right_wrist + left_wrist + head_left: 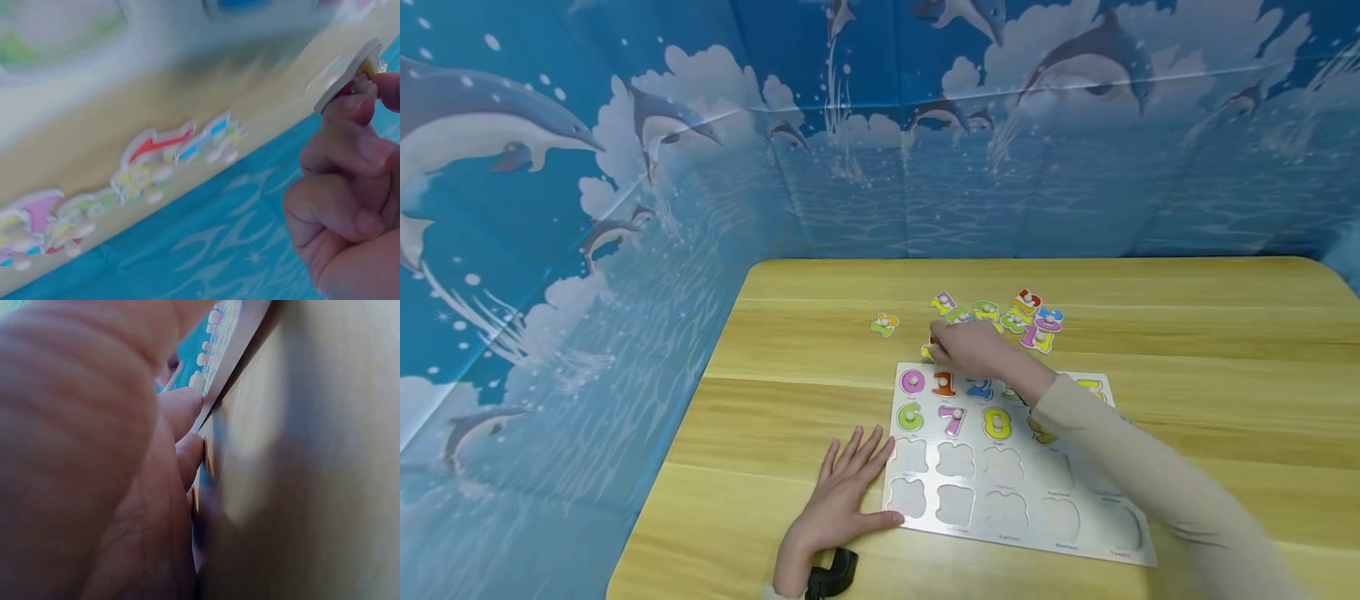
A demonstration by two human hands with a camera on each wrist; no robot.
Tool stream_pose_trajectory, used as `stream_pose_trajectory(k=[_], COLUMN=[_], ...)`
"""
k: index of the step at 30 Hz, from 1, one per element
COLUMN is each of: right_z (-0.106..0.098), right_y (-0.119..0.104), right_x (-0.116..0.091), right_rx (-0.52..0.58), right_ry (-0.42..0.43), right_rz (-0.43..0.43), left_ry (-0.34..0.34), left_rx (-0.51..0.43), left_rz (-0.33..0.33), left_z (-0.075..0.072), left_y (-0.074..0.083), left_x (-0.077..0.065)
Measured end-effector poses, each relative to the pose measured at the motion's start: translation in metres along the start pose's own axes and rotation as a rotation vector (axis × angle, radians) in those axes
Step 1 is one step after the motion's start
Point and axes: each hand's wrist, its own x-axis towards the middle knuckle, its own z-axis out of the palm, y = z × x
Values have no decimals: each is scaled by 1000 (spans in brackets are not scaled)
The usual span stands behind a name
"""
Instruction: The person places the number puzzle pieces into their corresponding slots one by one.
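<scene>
My right hand pinches a number puzzle piece by its knob, lifted on edge in the right wrist view. In the head view that hand is above the far edge of a white number puzzle board, and its fingers cover most of the piece. Numbers such as a pink 0 and a yellow 8 sit in the board's two far rows; the two near rows show bare recesses. With fingers spread, my left hand rests on the table, fingertips and thumb right at the board's left edge.
Loose knobbed number pieces lie in a cluster beyond the board. A single green and orange piece lies apart to the left. Behind the wooden table hangs a blue dolphin-print cloth.
</scene>
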Motion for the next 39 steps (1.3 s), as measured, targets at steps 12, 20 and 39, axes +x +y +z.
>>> stream_pose_trajectory(k=[12, 20, 39], right_z=[28, 44, 48], right_y=[-64, -96, -106], right_x=[-61, -65, -60], right_rx=[35, 9, 74], right_ry=[23, -38, -70], right_rz=[-106, -17, 19], left_ry=[1, -7, -4], left_rx=[9, 14, 17], left_rz=[17, 22, 23], left_z=[1, 2, 0], left_y=[-1, -2, 0], left_x=[1, 1, -1])
